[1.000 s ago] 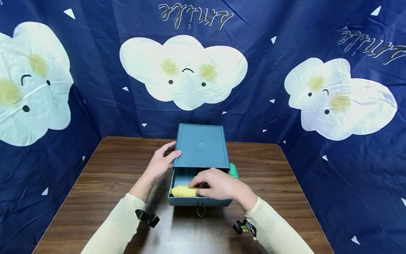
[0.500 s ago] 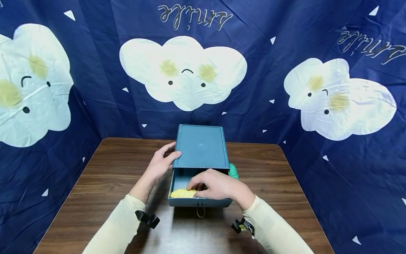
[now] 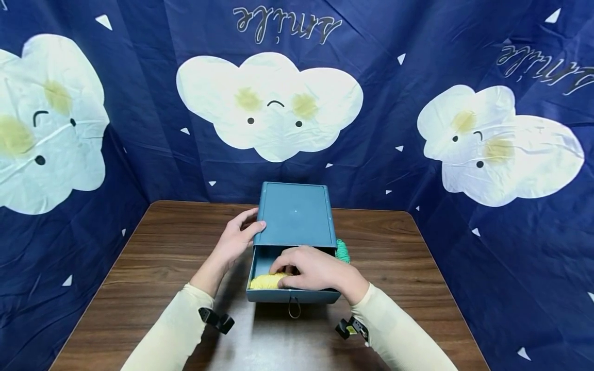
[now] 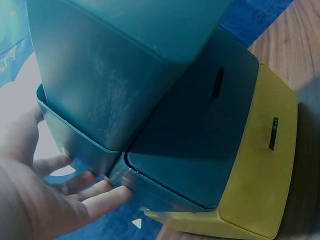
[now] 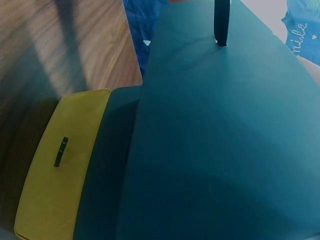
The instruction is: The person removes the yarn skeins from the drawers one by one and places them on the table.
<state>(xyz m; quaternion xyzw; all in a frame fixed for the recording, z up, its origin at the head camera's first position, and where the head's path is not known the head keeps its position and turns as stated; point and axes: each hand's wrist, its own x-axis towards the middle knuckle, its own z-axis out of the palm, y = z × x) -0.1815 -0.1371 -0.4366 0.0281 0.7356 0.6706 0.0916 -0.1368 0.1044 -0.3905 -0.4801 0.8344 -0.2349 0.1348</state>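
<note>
In the head view, a teal drawer box [image 3: 295, 214] stands on the table with its top drawer [image 3: 265, 257] pulled out toward me. A bundle of yellow yarn [image 3: 264, 282] lies inside, at the drawer's front left. My right hand [image 3: 308, 267] reaches into the drawer, fingers and thumb curled over the right end of the yarn; its fingertips are partly hidden. Along the box's left side rests my left hand [image 3: 235, 237], thumb at the top edge. In the left wrist view, its extended fingers [image 4: 107, 200] touch the teal side below the pulled-out drawer.
A green yarn bundle [image 3: 342, 251] lies by the box's right side, partly hidden. Beneath the teal drawers sits a yellow drawer [image 4: 260, 165] with a dark loop pull. A loop [image 3: 294, 308] hangs from the open drawer's front. Blue cloth [image 3: 385, 170] surrounds the wooden table [image 3: 176, 257].
My right hand has shifted slightly left within the drawer, farther over the yellow yarn. The left hand and the box have stayed in place.
</note>
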